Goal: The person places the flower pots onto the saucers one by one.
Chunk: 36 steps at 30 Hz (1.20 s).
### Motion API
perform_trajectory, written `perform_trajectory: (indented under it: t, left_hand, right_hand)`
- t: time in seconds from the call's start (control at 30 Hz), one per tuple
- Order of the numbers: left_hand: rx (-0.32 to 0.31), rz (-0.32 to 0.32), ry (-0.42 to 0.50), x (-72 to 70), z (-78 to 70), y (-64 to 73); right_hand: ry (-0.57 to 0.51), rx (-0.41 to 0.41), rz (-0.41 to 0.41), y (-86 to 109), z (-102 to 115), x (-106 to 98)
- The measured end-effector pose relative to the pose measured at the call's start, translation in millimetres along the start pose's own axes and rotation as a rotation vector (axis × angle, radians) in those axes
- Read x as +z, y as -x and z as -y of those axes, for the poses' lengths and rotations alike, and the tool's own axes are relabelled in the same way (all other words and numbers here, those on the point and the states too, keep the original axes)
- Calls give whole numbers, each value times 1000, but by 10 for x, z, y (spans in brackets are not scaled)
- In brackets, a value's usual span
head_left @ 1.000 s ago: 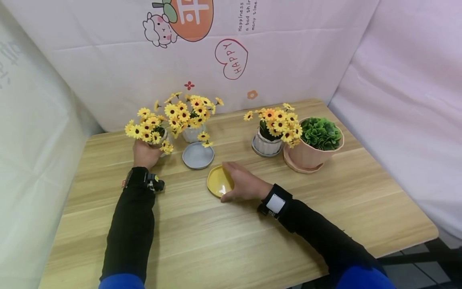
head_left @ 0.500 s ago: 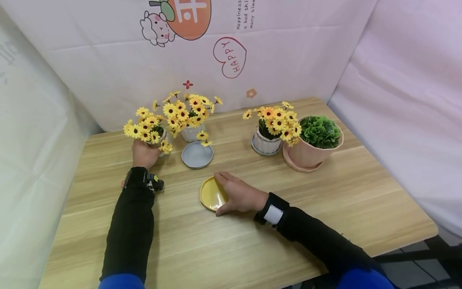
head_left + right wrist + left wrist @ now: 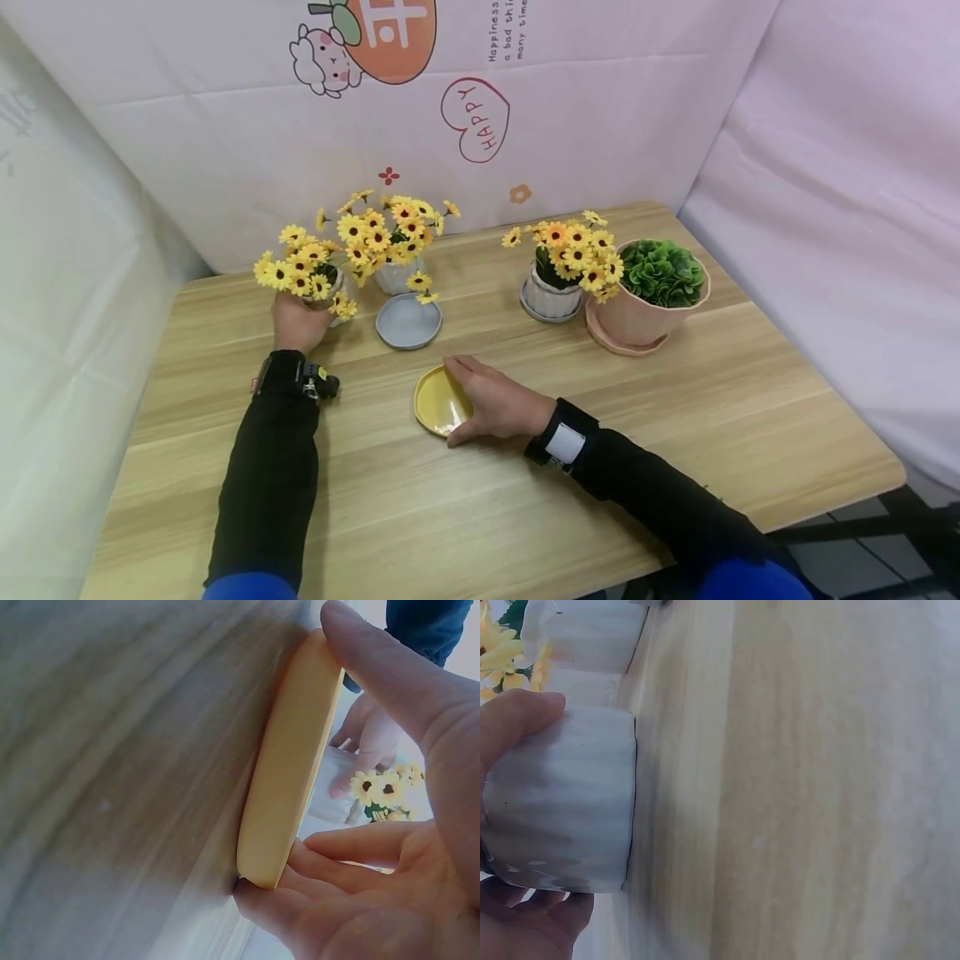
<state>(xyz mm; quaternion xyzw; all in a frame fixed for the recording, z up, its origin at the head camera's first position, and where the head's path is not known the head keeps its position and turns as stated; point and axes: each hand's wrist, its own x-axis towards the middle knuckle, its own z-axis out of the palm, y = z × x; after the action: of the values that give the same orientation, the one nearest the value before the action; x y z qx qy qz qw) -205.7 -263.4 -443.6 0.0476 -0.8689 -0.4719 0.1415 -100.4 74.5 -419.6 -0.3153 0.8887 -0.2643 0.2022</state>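
At the left of the table, my left hand (image 3: 298, 322) grips a white ribbed flowerpot (image 3: 570, 802) of yellow daisies (image 3: 302, 265). Its thumb lies along one side of the pot and the fingers curl round the other, as the left wrist view shows. Nearer the middle, my right hand (image 3: 501, 402) holds a yellow saucer (image 3: 438, 402) by its rim, between thumb and fingers. From the right wrist, the saucer's side wall (image 3: 289, 765) shows low over the wood. Behind it lies a grey-blue saucer (image 3: 408, 322) with nothing on it.
A second white daisy pot (image 3: 397, 277) stands behind the grey-blue saucer. To the right, another daisy pot (image 3: 551, 297) sits on its own saucer, beside a pink pot (image 3: 637, 321) with green leaves on a pink saucer. A printed cloth (image 3: 600, 108) hangs behind the table.
My right hand has brought the yellow saucer nearer to me and slightly left, then come to rest over the last half second. The left hand stays on its pot.
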Motion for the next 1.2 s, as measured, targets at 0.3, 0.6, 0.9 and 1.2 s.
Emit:
perform_trajectory:
  t: [0.3, 0.6, 0.9, 1.2]
  left_hand:
    - [-15, 34, 1, -53, -15, 81]
    - [-32, 17, 10, -98, -42, 181]
    - [-38, 16, -9, -174, -98, 323]
    - [-47, -2, 13, -230, -110, 449]
  right_hand:
    - [8, -7, -6, -7, -13, 3]
    - [3, -10, -5, -3, -13, 8]
    - [-14, -8, -6, -4, -10, 2]
    - [-18, -6, -4, 3, -6, -2]
